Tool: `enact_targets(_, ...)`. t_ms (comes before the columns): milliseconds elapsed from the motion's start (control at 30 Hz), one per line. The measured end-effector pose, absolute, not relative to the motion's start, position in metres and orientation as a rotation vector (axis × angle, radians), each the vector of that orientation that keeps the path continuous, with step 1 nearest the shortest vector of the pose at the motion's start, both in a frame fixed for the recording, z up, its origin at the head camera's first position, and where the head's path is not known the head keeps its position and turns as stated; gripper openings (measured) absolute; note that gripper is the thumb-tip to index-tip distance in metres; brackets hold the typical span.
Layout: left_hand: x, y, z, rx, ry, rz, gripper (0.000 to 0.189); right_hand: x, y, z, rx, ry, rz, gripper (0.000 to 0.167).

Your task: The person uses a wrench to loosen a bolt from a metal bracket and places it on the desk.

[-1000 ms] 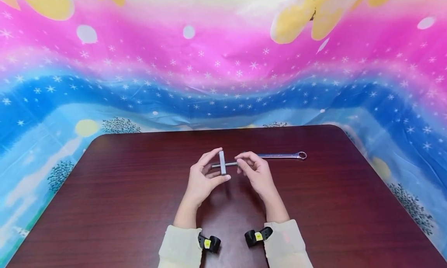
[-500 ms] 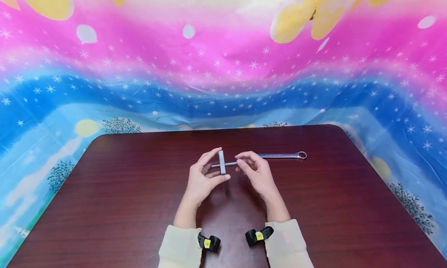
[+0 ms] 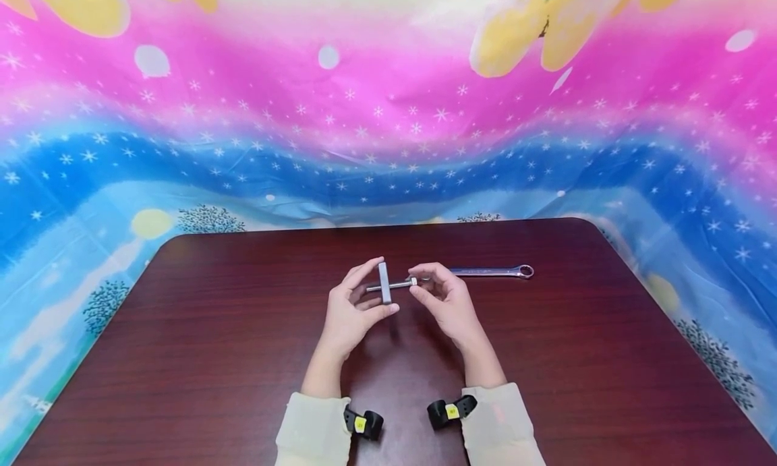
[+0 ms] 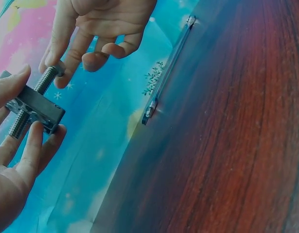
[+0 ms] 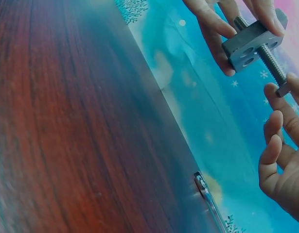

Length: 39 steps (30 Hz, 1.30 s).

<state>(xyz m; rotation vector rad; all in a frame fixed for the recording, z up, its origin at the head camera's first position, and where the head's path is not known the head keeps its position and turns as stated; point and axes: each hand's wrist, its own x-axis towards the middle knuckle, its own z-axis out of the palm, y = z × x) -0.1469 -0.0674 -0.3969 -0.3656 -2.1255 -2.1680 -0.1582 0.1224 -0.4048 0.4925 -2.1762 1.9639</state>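
Right hand (image 5: pixel 291 174) pinching bolt (image 5: pixel 271 63) — block (image 5: pixel 243 43), wrench (image 5: pixel 208 195)

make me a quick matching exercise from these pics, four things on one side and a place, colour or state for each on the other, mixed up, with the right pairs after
Things:
1 wrench
2 block
3 table
4 bolt

Descriptions:
A dark reddish brown
B threaded, running through the block
C lying beyond the hands, silver
D gripped between thumb and fingers of the left hand

Right pairs: 1-C, 2-D, 3-A, 4-B
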Motion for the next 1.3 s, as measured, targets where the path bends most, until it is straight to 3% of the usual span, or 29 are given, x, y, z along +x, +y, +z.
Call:
enact_targets(367, -0.147, -0.067, -0.3966, -0.365, -2.138, -2.184, 0.074, -0.1609, 0.1233, -0.4074, 0.415, -2.179, 1.982, 0.018)
enact_targets(633, -0.149, -0.0688, -0.3996, -0.365, -2.107, -2.172, 0.076, -0.1585, 0.1228, -0.4043, 0.507, -2.171, 1.963, 0.028)
enact_targets(1033, -0.1473, -0.0665, -0.3988, -0.386, -2.128, -2.181, 0.077, -0.1601, 0.1235, -0.4067, 0.432, -2.161, 2.018, 0.019)
enact_targets(1300, -0.1491, -0.0686, -0.4007, -0.344, -2.125, -2.173, 0.076, -0.1591, 0.1238, -0.4069, 0.522, -2.188, 1.962, 0.028)
